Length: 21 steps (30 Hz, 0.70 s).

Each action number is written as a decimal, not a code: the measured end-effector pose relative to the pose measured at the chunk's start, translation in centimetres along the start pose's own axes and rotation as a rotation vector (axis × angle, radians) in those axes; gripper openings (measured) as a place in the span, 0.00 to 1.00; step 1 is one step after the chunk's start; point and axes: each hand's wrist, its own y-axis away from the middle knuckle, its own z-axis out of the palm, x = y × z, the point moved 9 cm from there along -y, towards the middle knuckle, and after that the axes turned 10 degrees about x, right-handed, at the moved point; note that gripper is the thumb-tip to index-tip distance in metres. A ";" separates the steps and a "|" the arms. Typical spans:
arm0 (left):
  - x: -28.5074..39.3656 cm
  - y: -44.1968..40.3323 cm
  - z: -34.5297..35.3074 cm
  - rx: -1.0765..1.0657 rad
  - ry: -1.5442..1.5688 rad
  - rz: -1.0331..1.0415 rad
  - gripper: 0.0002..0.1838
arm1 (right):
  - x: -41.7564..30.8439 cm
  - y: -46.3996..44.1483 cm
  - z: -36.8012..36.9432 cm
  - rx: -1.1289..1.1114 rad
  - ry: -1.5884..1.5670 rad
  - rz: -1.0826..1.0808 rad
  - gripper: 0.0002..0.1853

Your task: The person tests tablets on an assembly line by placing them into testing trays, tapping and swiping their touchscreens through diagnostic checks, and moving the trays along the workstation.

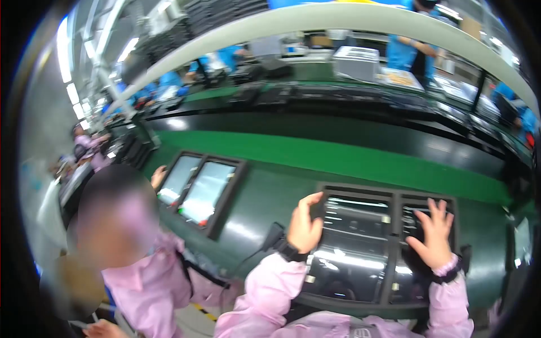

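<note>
A black two-section tray (395,248) lies on the green bench in front of me, with a dark glossy panel (355,242) in its wide left section. A second dark panel (407,273) sits in the narrower right section. My left hand (305,228) is at the tray's left edge, thumb and fingers apart; whether it presses on the rim I cannot tell. Over the right panel my right hand (434,236) is spread open, fingers pointing away from me and nothing in its grasp. Both wrists carry black bands.
To my left, a co-worker in pink (146,281) has a hand (158,176) at another black tray (221,197) holding two bright panels. Beyond the green bench strip (338,160) runs a dark conveyor (315,129). A white rail (315,19) arches overhead; people in blue work across.
</note>
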 end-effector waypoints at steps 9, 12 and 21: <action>0.9 -1.3 -0.2 0.107 0.159 -0.089 0.31 | 1.1 0.5 -0.7 -0.029 0.001 0.027 0.40; -0.1 -0.4 2.5 -0.139 0.159 -0.137 0.28 | 1.3 0.3 -0.6 -0.043 0.002 0.019 0.40; 0.5 -0.1 3.3 -0.228 -0.028 -0.003 0.28 | 1.0 0.5 -1.1 -0.011 -0.010 0.009 0.38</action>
